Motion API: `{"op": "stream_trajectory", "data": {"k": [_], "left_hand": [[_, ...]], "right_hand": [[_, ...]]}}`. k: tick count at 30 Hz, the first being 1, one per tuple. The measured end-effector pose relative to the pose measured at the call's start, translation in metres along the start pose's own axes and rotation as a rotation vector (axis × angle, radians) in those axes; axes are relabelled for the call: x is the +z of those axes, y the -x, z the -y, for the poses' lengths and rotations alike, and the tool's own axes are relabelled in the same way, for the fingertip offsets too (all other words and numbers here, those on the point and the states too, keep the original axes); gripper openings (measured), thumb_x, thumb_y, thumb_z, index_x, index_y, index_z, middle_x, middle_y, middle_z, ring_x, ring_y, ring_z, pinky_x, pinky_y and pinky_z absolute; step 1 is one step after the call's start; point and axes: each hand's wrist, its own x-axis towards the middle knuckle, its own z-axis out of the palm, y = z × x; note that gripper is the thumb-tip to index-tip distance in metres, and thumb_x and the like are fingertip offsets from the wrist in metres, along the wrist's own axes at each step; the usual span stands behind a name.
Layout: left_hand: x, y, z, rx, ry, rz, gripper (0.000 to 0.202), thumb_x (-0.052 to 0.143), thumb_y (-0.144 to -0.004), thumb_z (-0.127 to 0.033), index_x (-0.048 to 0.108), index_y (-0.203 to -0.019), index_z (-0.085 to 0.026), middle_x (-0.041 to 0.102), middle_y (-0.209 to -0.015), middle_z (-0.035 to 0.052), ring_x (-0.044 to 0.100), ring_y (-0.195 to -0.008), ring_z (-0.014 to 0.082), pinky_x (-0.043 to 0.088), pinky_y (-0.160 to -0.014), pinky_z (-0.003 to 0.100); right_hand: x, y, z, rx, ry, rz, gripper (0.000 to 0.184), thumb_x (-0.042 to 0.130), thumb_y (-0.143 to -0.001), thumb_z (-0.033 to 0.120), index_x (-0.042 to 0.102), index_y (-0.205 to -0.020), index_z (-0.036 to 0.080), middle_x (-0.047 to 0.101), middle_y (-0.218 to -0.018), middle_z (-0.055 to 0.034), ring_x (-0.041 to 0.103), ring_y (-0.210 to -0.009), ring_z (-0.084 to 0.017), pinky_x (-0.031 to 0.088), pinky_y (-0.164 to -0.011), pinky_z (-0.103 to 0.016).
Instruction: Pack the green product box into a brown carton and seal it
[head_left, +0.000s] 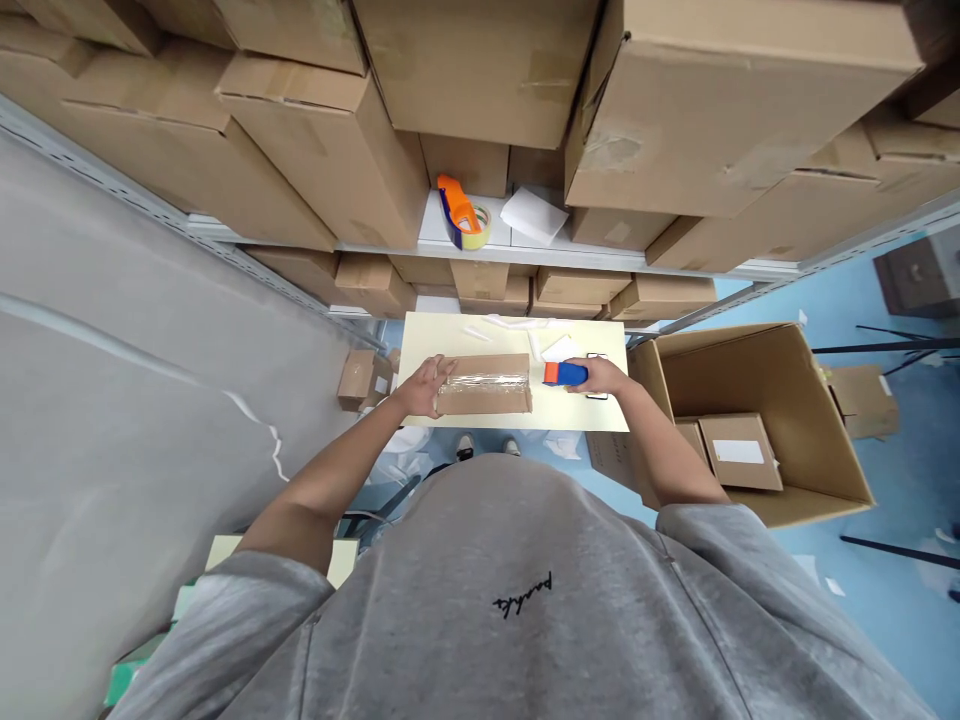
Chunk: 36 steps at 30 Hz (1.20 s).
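Cardboard parcel (487,367): low rectangular block of brown corrugated board, lying flat on a pale yellow tabletop (592,412), wrapped around its middle by a glossy band of clear tape (484,385). Left hand (426,388): open, fingers spread, palm down on the parcel's left end. Right hand (600,377): closed around a blue plastic handle (568,374) with an orange tip, just beside the parcel's right end and apart from it; exact tool type too small to tell.

Nearby on the tabletop, beyond the parcel: thin white paper scraps (556,349). Farther on, on a white metal shelf (429,228): orange-and-blue tape dispenser (459,215) with a roll of tape, lying next to white paper sheets (534,215). Above and around: large stacked cardboard cartons (480,70) with taped seams. To the right: open carton (757,375), flaps raised, holding smaller boxes, one with a white label (739,455); right forearm (667,440) crossing in front of its near corner. To the left: draped grey fabric (112,400). Below: grey sweatshirt (450,600) with black stitched lettering, blocking the lower view.
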Motion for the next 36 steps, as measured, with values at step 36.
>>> {"op": "stream_trajectory", "data": {"k": [36], "left_hand": [[-0.028,-0.065,-0.094,0.122,0.123,-0.162,0.123,0.092,-0.056,-0.056,0.032,-0.159,-0.023,0.011,-0.165,0.0211,0.018,-0.154,0.0474,0.029,-0.123,0.063]], "right_hand": [[-0.054,0.007,0.074,-0.247,-0.114,-0.116,0.075,0.085,-0.074,0.049,0.061,-0.144,0.036,0.075,-0.128,0.0009,0.073,-0.106,-0.028,0.054,-0.090,-0.033]]}}
